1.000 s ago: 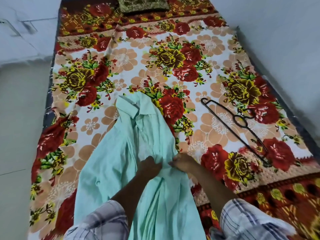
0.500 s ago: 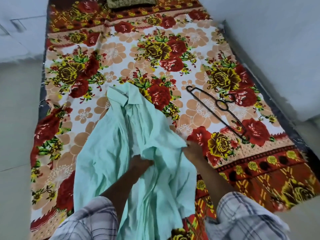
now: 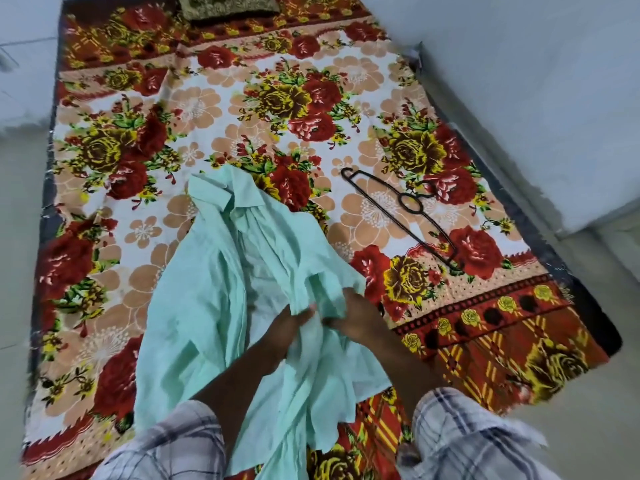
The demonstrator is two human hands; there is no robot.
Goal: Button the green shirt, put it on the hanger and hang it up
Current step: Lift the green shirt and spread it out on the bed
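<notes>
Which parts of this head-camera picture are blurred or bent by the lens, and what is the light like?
Head view: soft, even light, no glare or hard shadows; the left hand, the right hand and the green shirt folds they grip are motion-smeared; the checked sleeves at the bottom are blurred; the hanger looks fairly sharp; the wide lens splays the sides of the floral sheet.

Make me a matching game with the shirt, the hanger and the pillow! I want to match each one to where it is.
Things:
1. green shirt
2. hanger
3. dark cushion

Places:
A. at the far end of the floral blanket
B. held by the left hand and right hand
C. lying flat, right of the shirt

Pairs: 1-B, 2-C, 3-A
</notes>
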